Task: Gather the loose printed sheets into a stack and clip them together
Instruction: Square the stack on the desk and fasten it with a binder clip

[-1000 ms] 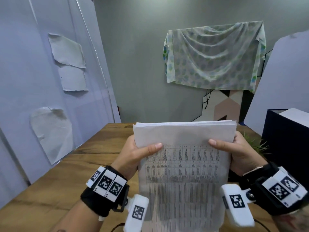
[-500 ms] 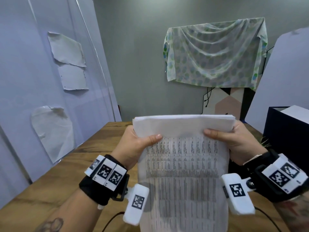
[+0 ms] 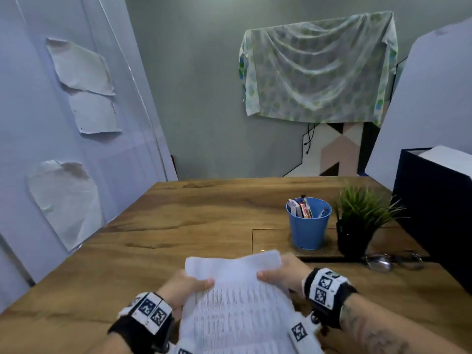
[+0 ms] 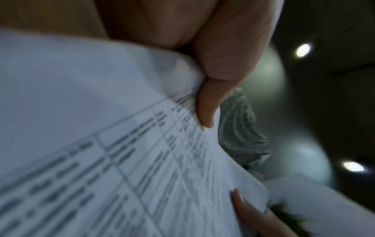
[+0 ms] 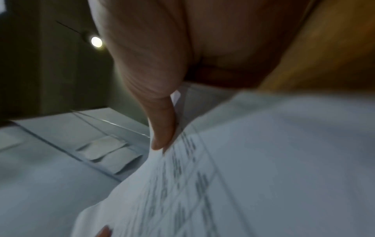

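Note:
A stack of printed sheets (image 3: 237, 302) with rows of small table text is held low over the wooden table (image 3: 178, 221), tilted away from me. My left hand (image 3: 184, 284) grips its upper left edge, thumb on the front. My right hand (image 3: 278, 274) grips the upper right edge the same way. In the left wrist view the left thumb presses on the printed stack (image 4: 121, 160). In the right wrist view the right thumb pinches the stack (image 5: 243, 160) near its top edge. No clip is in view.
A blue cup (image 3: 308, 223) of pens and a small potted plant (image 3: 357, 221) stand at the right. Glasses (image 3: 393, 260) lie near them. A dark box (image 3: 434, 205) sits at the far right. White panels with taped papers (image 3: 81, 67) line the left.
Both hands have brought the stack down from upright at chest height to low over the table, tilting it. The cup, plant and glasses behind it are now uncovered.

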{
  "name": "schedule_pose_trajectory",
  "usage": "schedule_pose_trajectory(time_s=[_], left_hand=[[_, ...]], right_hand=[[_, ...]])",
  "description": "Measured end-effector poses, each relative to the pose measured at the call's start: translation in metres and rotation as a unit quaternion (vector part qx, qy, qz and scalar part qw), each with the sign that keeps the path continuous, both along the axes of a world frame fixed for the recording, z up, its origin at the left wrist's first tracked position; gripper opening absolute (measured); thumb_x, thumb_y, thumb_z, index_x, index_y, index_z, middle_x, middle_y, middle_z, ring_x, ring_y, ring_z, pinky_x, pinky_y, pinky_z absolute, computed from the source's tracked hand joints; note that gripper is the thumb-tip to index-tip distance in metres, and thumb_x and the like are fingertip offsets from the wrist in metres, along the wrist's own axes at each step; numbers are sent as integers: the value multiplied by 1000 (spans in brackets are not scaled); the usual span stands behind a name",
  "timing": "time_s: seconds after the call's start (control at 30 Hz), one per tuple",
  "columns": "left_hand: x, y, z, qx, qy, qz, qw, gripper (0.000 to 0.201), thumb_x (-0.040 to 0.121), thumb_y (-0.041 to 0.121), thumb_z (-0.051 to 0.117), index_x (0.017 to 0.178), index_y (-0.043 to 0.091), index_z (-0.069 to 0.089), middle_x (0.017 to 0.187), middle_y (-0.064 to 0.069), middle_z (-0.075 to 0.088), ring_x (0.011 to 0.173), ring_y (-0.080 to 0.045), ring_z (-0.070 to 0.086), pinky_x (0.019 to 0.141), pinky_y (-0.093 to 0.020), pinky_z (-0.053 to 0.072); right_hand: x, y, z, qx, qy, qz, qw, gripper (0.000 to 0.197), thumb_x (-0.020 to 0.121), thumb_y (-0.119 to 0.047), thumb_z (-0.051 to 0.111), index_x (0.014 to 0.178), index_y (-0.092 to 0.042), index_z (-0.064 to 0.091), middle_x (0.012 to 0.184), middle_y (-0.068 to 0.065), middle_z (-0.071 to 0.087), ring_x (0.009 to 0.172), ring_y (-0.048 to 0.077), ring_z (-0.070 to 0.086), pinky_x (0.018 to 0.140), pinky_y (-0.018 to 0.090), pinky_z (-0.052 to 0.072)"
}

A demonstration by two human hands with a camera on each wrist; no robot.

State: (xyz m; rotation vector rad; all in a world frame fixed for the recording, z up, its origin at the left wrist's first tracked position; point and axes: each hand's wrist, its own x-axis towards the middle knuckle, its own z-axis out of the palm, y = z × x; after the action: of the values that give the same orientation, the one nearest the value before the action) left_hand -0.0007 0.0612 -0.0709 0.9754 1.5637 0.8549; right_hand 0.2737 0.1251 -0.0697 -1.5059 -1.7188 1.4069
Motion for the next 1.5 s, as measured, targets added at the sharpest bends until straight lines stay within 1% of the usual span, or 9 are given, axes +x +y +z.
schedule_pose_trajectory(time_s=[0.1, 0.2, 0.3, 0.53, 0.67, 0.77, 1.03, 1.2, 1.5], left_hand=[[-25, 38, -64, -11, 66, -7, 998, 105, 38, 54, 108, 120, -4, 76, 116, -21, 81, 107, -37, 79, 107, -53, 58], [-37, 51, -84, -29, 105, -30, 994, 118, 30, 66, 100, 122, -3, 73, 120, -19, 80, 113, -36, 77, 108, -50, 58], [-39, 50, -90, -55, 92, -18, 994, 139, 14, 73, 101, 126, -1, 69, 124, -18, 78, 116, -35, 75, 107, -48, 58], [-21, 34, -58, -52, 88, -22, 995, 103, 56, 54, 95, 137, -1, 62, 130, -10, 74, 120, -27, 71, 110, -43, 54], [-17, 31, -56, -56, 94, -12, 994, 93, 70, 46, 100, 131, -5, 52, 129, -10, 66, 120, -27, 64, 112, -39, 50], [-14, 30, -58, -59, 75, 6, 995, 107, 77, 42, 97, 154, -5, 40, 151, -17, 57, 140, -33, 56, 116, -38, 43], [-16, 34, -69, -54, 46, 9, 997, 97, 70, 41, 99, 141, -2, 48, 136, -4, 62, 136, -32, 59, 115, -42, 46], [-13, 30, -65, -47, 57, 6, 997, 105, 70, 46, 94, 153, 4, 45, 149, -13, 61, 137, -33, 59, 120, -50, 45], [-12, 30, -66, -44, 59, 14, 997, 110, 62, 49, 95, 151, 5, 48, 148, -13, 62, 137, -33, 59, 118, -55, 47]], right_hand=[[3, 6, -9, 7, -39, -24, 999, 21, 82, -34, 77, 84, -13, 75, 82, -1, 74, 72, 10, 69, 63, 21, 53], [16, 24, -6, 56, -23, -88, 994, 19, 85, -24, 75, 83, -5, 72, 79, 10, 73, 62, 18, 68, 58, 29, 57], [26, 47, 1, 170, -162, -84, 969, 2, 84, -22, 75, 83, -22, 72, 85, -2, 72, 80, 13, 68, 74, 29, 58], [-13, 78, 0, 154, -258, 60, 952, 32, 86, -38, 70, 116, -29, 62, 104, -5, 65, 93, 12, 63, 82, 26, 54], [-30, 86, -1, 181, -302, 81, 933, 19, 87, -30, 72, 104, -22, 72, 97, -5, 66, 94, 13, 62, 79, 24, 50], [-31, 88, 1, 180, -328, 83, 924, 6, 85, -23, 74, 89, -19, 76, 93, -3, 71, 93, 14, 64, 81, 25, 52], [-28, 61, 35, 252, -186, 103, 944, 9, 79, -23, 81, 72, -21, 75, 71, -7, 72, 61, -1, 63, 65, 22, 55], [-49, 33, 45, 256, -180, 173, 934, 24, 78, -21, 81, 60, -28, 67, 89, -4, 75, 85, 11, 71, 78, 29, 58], [-60, 20, 34, 252, -274, 202, 906, 36, 77, -16, 81, 111, -18, 72, 94, -8, 69, 87, 9, 63, 77, 20, 53]])
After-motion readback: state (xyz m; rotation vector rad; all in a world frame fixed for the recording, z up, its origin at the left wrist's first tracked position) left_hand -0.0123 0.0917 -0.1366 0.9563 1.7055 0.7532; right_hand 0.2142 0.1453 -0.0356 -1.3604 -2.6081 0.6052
